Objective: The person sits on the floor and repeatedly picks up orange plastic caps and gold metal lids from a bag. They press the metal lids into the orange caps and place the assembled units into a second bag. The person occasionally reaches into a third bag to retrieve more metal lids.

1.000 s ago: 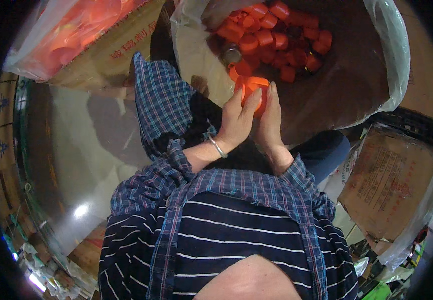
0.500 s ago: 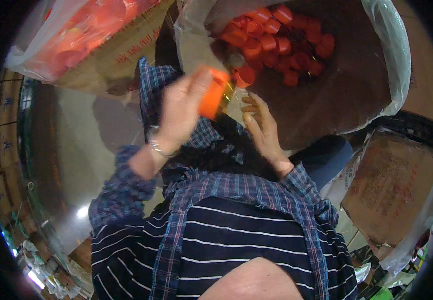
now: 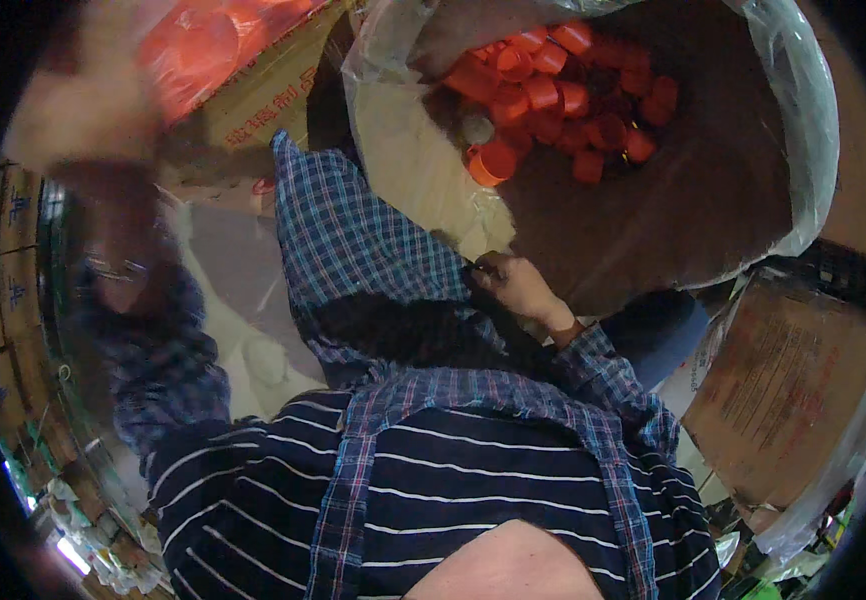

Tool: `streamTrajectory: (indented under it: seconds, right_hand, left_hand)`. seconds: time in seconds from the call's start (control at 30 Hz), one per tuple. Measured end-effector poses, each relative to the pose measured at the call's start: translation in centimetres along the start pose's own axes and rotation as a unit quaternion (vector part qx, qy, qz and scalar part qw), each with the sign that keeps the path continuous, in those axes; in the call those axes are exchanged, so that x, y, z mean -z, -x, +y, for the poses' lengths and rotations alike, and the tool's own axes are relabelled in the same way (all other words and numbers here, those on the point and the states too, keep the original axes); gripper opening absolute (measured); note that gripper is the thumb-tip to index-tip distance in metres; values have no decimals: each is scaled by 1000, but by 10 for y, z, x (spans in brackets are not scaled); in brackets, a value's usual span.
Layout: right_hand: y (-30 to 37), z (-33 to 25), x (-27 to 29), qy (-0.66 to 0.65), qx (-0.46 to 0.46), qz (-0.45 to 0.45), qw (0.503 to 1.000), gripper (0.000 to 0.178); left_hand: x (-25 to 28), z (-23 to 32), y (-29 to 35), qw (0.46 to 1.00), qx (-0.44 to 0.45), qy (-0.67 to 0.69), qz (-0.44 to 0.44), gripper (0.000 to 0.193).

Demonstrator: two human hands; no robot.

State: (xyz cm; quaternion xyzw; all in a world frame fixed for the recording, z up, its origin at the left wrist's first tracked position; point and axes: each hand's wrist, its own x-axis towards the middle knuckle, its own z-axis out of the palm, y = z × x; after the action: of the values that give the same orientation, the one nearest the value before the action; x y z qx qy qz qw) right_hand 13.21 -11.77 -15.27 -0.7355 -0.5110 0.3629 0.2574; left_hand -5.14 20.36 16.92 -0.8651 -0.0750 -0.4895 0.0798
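My left hand (image 3: pixel 88 110) is raised at the far left, beside a clear plastic bag (image 3: pixel 218 60) of orange plastic cups. Motion smears its fingers, so whether they hold anything is unclear. My right hand (image 3: pixel 523 288) is low in front of me, by the edge of the plaid apron (image 3: pixel 363 225) on my lap. Its fingers are curled together and what they pinch, if anything, is hidden. Ahead of it, a big container lined with clear plastic (image 3: pixel 811 130) holds a heap of orange cup-shaped pieces (image 3: pixel 543 95), with one orange cup (image 3: pixel 493 162) at the near side.
Beneath the bag at the left stands a cardboard box (image 3: pixel 268 110) with red print. Another cardboard box (image 3: pixel 788 390) with plastic round it stands at the right. Stacked cartons (image 3: pixel 15 290) line the left edge. Pale floor (image 3: pixel 243 260) shows left of the apron.
My left hand has swung from the middle to the far left; the orange cup it held is no longer visible there. My right hand has dropped toward the apron and its fingers have curled.
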Motion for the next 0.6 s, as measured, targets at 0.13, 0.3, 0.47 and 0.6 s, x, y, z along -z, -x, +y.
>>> streamTrajectory:
  seconds: [0.13, 0.3, 0.47, 0.6]
  right_hand:
    - [-52, 47, 13, 9, -23, -1, 1000, 31]
    - [-155, 126, -7, 101, -51, 106, 988, 36]
    - [-209, 168, -46, 197, -70, 59, 976, 39]
    - [-203, 157, -31, 137, -99, 71, 983, 31]
  left_hand:
    - [-114, 125, 90, 923, -58, 307, -224, 8]
    - [-190, 165, 152, 770, 112, 419, -468, 23]
    - [-206, 170, 171, 735, 132, 421, -514, 26]
    - [-210, 173, 173, 717, 128, 447, -519, 29]
